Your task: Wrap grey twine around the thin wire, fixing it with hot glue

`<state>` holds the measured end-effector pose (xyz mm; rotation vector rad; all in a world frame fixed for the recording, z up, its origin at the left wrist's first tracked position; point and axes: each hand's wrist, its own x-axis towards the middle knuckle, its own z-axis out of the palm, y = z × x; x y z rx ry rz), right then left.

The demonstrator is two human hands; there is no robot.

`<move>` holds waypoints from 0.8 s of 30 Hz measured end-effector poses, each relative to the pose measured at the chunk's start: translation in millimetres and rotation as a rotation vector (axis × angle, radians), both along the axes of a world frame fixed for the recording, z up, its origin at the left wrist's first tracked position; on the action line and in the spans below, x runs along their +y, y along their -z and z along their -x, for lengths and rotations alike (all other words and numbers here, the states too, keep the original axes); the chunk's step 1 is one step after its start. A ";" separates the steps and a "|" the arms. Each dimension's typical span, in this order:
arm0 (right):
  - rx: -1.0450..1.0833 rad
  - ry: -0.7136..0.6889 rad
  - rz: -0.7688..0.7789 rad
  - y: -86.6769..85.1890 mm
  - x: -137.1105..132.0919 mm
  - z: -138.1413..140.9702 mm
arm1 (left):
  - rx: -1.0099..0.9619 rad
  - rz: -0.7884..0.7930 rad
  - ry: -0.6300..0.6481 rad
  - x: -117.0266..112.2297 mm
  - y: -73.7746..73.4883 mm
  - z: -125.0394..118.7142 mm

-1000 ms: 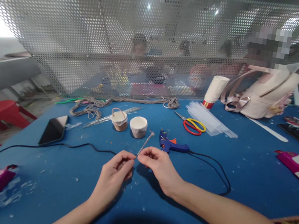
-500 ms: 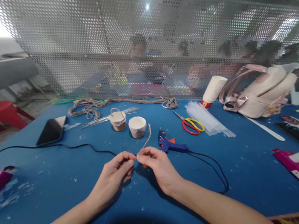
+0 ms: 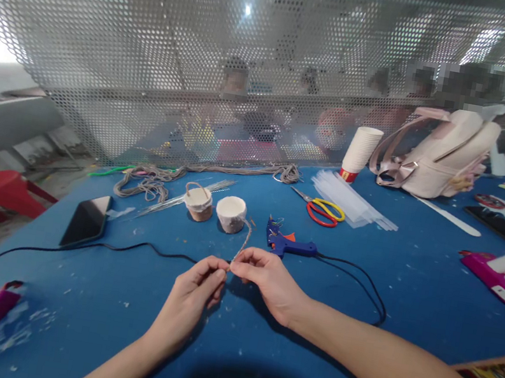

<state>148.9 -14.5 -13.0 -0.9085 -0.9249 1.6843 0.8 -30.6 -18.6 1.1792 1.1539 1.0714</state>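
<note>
A thin twisted cord (image 3: 247, 238) is pinched at its near end by both hands, fingertips almost touching. My left hand (image 3: 197, 286) is closed on it from the left, my right hand (image 3: 268, 282) from the right. The cord's free end curves up and leans left toward a small white-topped cup (image 3: 231, 214); whether it touches the cup I cannot tell. Left of that cup stands a small basket (image 3: 199, 203) with a handle and a brown lower band. A blue glue gun (image 3: 291, 246) lies just beyond my right hand. The pinched end is mostly hidden by fingers.
Scissors (image 3: 323, 212), translucent strips (image 3: 352, 200), stacked paper cups (image 3: 360, 152) and a backpack (image 3: 442, 156) lie toward the back right. Grey cord (image 3: 147, 181), wires (image 3: 183, 199) and a phone (image 3: 87, 221) are left. Cables cross the blue table (image 3: 112, 333); a perforated screen (image 3: 158, 57) stands behind.
The cord's free end has bent over to the left, toward the white-topped cup. Both hands keep nearly the same place and pinch.
</note>
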 end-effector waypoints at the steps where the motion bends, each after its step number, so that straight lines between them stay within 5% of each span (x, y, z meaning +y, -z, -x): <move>1: -0.001 -0.001 0.002 -0.2 0.1 0.0 | -0.019 0.006 0.002 0.4 0.3 -0.3; 24: 0.049 -0.040 0.045 5.7 2.3 -3.5 | -0.312 0.175 0.093 4.1 -1.1 -0.1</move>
